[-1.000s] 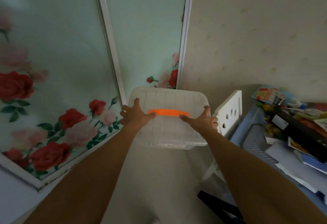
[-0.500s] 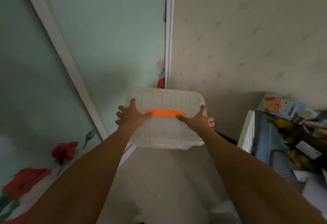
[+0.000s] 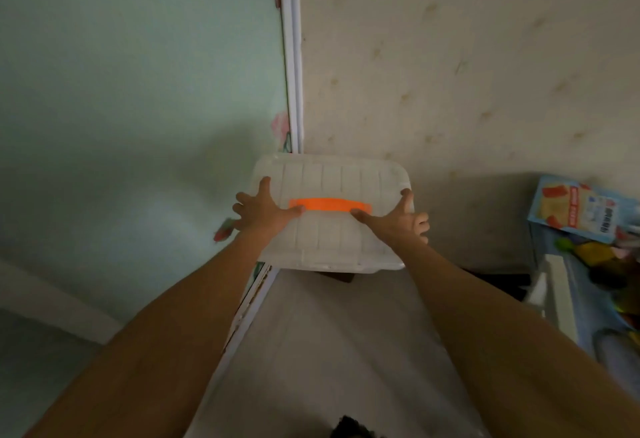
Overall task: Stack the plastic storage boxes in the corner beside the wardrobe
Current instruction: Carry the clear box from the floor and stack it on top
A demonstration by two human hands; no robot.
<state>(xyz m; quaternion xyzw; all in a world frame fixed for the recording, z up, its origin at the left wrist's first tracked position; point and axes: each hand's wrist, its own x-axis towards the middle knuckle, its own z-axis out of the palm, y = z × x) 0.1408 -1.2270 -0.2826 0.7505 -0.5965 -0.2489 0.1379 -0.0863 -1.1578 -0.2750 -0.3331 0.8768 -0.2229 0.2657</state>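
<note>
A translucent white plastic storage box point(image 3: 332, 236) with a ribbed lid and an orange handle strip point(image 3: 329, 204) is held in the corner where the wardrobe door meets the wall. My left hand point(image 3: 263, 210) grips its left edge, thumb on the lid by the orange strip. My right hand point(image 3: 398, 219) grips the right edge the same way. What lies under the box is hidden, apart from a small dark shape at its near edge.
The pale green wardrobe door point(image 3: 138, 91) with a white frame point(image 3: 292, 56) fills the left. Beige patterned wallpaper point(image 3: 467, 56) is behind the box. A cluttered blue shelf with a printed packet point(image 3: 585, 209) stands at the right. Light floor point(image 3: 329, 351) runs below.
The view has swung up and to the right, so the roses on the wardrobe door have slid out of sight. The box, held in both hands, sits nearer the corner.
</note>
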